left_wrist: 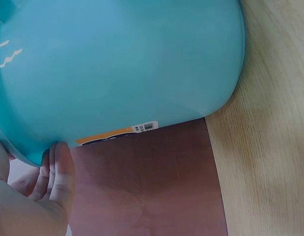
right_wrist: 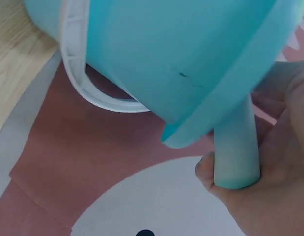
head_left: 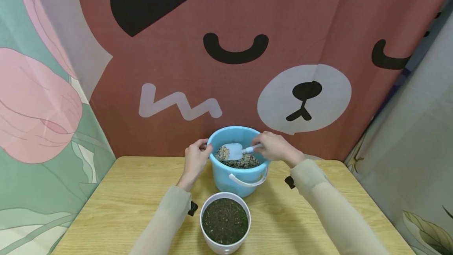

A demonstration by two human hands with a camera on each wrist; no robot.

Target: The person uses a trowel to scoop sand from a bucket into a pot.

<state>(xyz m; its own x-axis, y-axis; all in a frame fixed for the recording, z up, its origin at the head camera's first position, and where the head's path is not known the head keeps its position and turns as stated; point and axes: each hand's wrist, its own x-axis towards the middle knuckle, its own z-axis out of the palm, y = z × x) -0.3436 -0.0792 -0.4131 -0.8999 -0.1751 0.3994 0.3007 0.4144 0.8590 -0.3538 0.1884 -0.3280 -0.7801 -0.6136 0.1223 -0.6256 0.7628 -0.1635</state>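
Note:
A light blue bucket (head_left: 226,180) stands on the table with a speckled, grainy potting mix (head_left: 244,163) inside. My left hand (head_left: 196,159) grips its rim on the left, thumb and fingers either side of the edge. In the left wrist view the fingers (left_wrist: 62,172) touch the outer wall near a label (left_wrist: 117,133). My right hand (head_left: 277,148) holds a small pale blue shovel (head_left: 234,151) by its handle over the bucket's right rim. Some light grains lie at the shovel's blade. The right wrist view shows the handle's end (right_wrist: 236,167) within the curled fingers.
A white pot (head_left: 203,229) full of dark soil (head_left: 225,221) stands in front of the bucket, between my forearms. The bucket's white handle (head_left: 247,184) hangs down its front right. Behind the wooden table (head_left: 141,200) hangs a printed cloth (head_left: 170,141).

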